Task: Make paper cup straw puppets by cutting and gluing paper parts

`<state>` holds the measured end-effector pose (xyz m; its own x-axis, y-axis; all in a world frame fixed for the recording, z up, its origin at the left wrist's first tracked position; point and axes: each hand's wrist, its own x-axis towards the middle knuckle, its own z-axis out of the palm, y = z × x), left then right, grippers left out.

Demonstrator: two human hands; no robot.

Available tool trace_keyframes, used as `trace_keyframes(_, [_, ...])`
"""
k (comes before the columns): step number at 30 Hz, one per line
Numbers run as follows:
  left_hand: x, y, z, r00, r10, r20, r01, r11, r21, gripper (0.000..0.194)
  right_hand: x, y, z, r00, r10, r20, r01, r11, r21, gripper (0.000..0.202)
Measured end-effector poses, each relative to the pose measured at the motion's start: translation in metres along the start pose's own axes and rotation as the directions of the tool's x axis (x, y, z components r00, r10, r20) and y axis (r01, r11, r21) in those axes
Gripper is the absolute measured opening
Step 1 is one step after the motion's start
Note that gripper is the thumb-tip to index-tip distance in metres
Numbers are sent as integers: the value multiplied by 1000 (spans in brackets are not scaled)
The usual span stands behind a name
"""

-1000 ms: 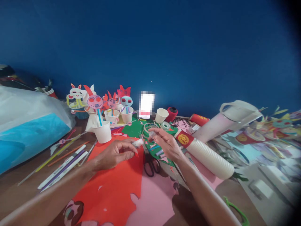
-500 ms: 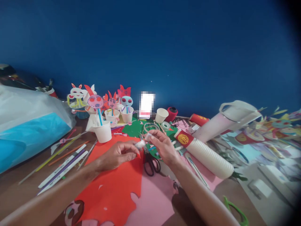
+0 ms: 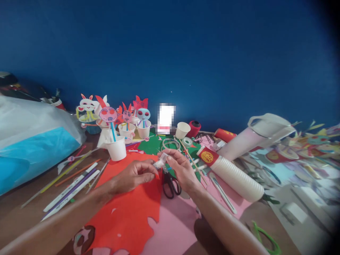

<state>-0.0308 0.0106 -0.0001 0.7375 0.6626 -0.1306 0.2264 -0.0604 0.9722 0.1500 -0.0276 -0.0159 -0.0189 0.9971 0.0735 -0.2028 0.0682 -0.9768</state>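
My left hand [image 3: 138, 172] is closed, pinching a small clear bottle [image 3: 158, 164] that looks like a glue bottle. A scrap of red paper [image 3: 157, 175] pokes out by its fingertips. The fingers of my right hand [image 3: 181, 165] are closed on the white cap [image 3: 164, 157], which meets the bottle's end. Just below lie black-handled scissors [image 3: 171, 187], beneath neither hand's grip. Under my left hand spreads a sheet of red paper [image 3: 130, 209], overlapping pink paper [image 3: 175, 223]; both have cut-out edges.
Paper cups [image 3: 117, 148] with paper faces on sticks stand at the back left. To the right lie a stack of cups [image 3: 236, 177], a utility knife [image 3: 222, 193] and a tilted pitcher [image 3: 247, 138]. Markers [image 3: 70, 187] rest on the left, beside a plastic bag [image 3: 39, 141].
My right hand has moved slightly left and down, bringing the white cap from apart to against the bottle's end. My left hand has stayed nearly still.
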Motion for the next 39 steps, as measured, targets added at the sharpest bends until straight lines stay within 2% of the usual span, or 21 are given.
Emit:
trace_keyframes(8, [1,-9,-2,998,-61,-3,60,991,-116,17,0,-2,-1,995,-87,39,92,984,-152,20])
trace_keyframes(16, [0,-1,-7,999,-34,-19,35,998,58,16,-3,-8,-1,984,-168,52,173,875,-452,18])
trace_keyframes(22, [1,-2,-7,999,-52,-14,52,998,28,14,-4,-2,-1,977,-201,77,210,812,-545,16])
trace_keyframes(26, [2,-6,-5,997,-76,-29,75,996,-49,13,-3,2,-2,977,-201,73,208,818,-537,16])
trace_keyframes(33, [4,-6,-1,984,-179,-17,169,952,-256,11,-2,8,2,991,-137,8,128,902,-412,18])
trace_keyframes(36, [3,-6,-1,985,-175,1,166,933,-320,10,-2,7,3,993,-120,3,112,911,-397,17])
trace_keyframes(39, [3,-9,-3,985,-169,-20,152,926,-345,10,2,1,-4,996,-77,-50,54,932,-358,18])
